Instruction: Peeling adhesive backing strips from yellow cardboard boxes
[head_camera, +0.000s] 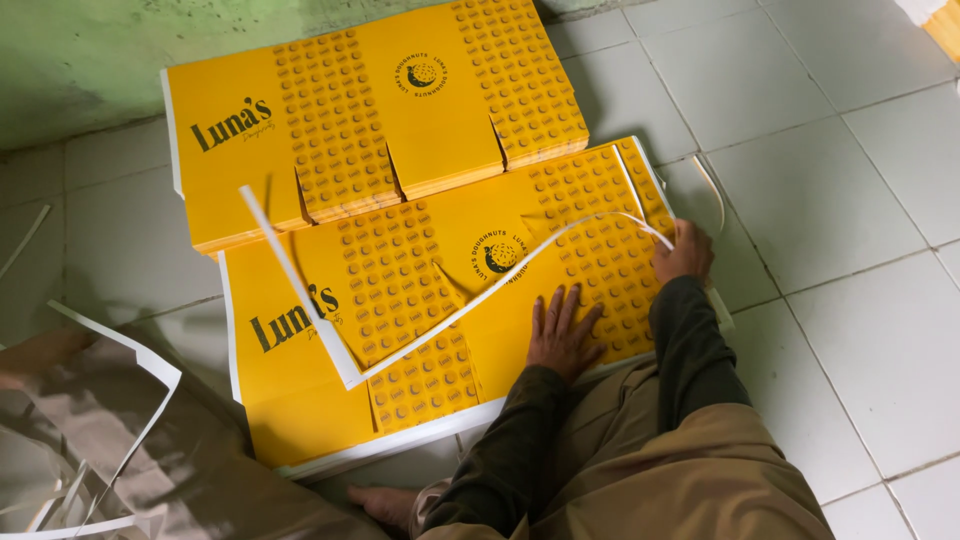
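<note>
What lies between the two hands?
In the head view, only the yellow sheet separates the left hand from the right hand, with a white strip crossing it.

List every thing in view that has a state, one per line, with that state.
Near stack of yellow printed cardboard sheets: flat on the floor, white trim partly torn away.
Far stack of yellow printed cardboard sheets: flat, trimmed.
Long white cardboard trim strip: lifted, curling above the near stack.
Left hand: pressed flat on the near stack.
Right hand: gripping the strip's end.
</note>
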